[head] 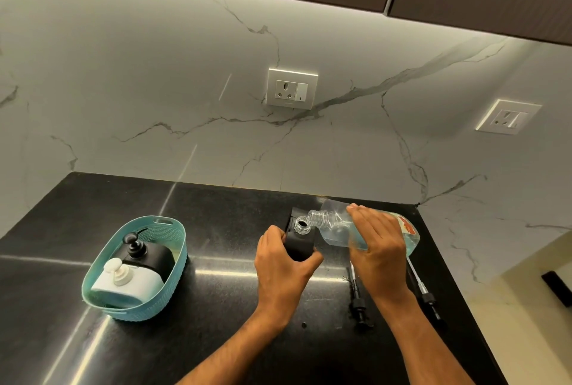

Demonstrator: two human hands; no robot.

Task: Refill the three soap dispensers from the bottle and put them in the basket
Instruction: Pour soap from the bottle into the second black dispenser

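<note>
From the head camera, both forearms reach up from the near edge over the black desk. The left hand is curled round the lower body of a black soap dispenser, thumb on its right side and fingers wrapped on its left, holding it upright with its clear open neck facing up. The right hand lies over a clear refill bottle, fingers spread and bent down across its top, gripping it tilted nearly on its side. The bottle's threaded mouth sits just right of and almost touching the dispenser's neck; pale blue liquid pools in the bottle's lower part.

Just right of the dispenser and nearer the camera, two pump heads with long tubes lie on the desk, one between the two wrists, the other right of the right wrist.

Well left of the dispenser stands a teal basket, holding a black dispenser and a white dispenser, both with pumps on.
</note>
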